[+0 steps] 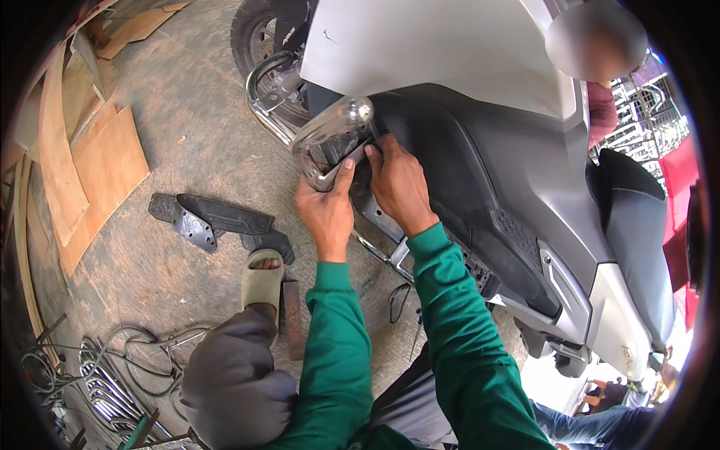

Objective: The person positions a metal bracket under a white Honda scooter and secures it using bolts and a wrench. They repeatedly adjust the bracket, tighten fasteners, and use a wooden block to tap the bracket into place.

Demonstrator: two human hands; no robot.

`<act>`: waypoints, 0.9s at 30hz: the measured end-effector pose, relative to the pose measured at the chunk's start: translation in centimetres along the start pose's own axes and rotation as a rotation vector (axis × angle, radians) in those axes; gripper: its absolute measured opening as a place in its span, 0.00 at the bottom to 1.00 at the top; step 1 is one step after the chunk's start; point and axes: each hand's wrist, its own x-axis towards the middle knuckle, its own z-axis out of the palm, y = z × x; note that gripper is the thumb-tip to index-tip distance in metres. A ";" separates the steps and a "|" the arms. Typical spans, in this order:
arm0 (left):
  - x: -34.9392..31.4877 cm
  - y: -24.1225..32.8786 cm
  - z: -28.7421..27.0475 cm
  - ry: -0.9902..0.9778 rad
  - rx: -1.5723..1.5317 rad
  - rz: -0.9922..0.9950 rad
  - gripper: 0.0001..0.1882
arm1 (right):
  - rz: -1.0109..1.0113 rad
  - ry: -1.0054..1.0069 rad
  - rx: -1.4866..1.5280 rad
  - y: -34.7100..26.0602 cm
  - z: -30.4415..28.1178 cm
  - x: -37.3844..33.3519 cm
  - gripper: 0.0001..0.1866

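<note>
A chrome crash bar [334, 124] with a rounded end sticks out from the side of a grey and black scooter [517, 172]. My left hand [328, 214] is closed around the bar's lower edge, its thumb pressed against a flat metal piece [346, 166] there. At the upper end of that piece, beside the black body panel, the fingers of my right hand [401, 184] are pinched on it. My right fingertips are partly hidden behind the metal. Below the panel runs another chrome tube [379, 255].
Black footboard parts [225, 217] lie on the concrete floor, left of my hands. A brick-coloured block [293, 319] is beside my sandalled foot [262, 277]. Plywood sheets [112, 180] lean at the left; cables [142, 352] and chrome tubes [112, 394] lie lower left. A person [600, 112] is beyond the scooter.
</note>
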 end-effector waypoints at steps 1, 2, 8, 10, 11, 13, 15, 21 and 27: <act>-0.1 0.0 0.1 0.003 -0.007 0.006 0.16 | 0.058 -0.036 -0.005 -0.2 -0.2 0.1 0.20; 0.0 0.1 0.1 -0.005 -0.014 -0.001 0.16 | 0.145 -0.117 -0.021 -0.3 -0.6 0.3 0.20; 0.0 0.3 0.3 0.001 -0.074 0.022 0.16 | 0.196 -0.071 -0.002 -1.1 -0.2 0.8 0.20; -0.1 0.2 0.2 0.001 -0.061 0.018 0.16 | 0.148 -0.002 0.003 -0.9 0.3 0.5 0.18; -0.1 0.2 0.2 0.000 -0.047 0.013 0.16 | 0.096 0.046 0.009 -0.8 0.5 0.3 0.17; 0.0 0.2 0.0 -0.004 -0.020 -0.001 0.17 | 0.019 0.108 0.057 -0.7 0.5 -0.1 0.16; 0.0 0.0 0.0 -0.011 -0.036 -0.017 0.17 | -0.028 0.142 0.138 -0.6 0.1 -0.4 0.15; 0.0 -0.3 -0.2 -0.009 -0.043 -0.028 0.16 | 0.345 -0.171 0.164 -1.1 -1.1 0.6 0.18; 0.4 -0.7 -0.3 -0.027 -0.023 -0.007 0.16 | 0.278 0.032 0.137 -1.3 0.7 -0.3 0.17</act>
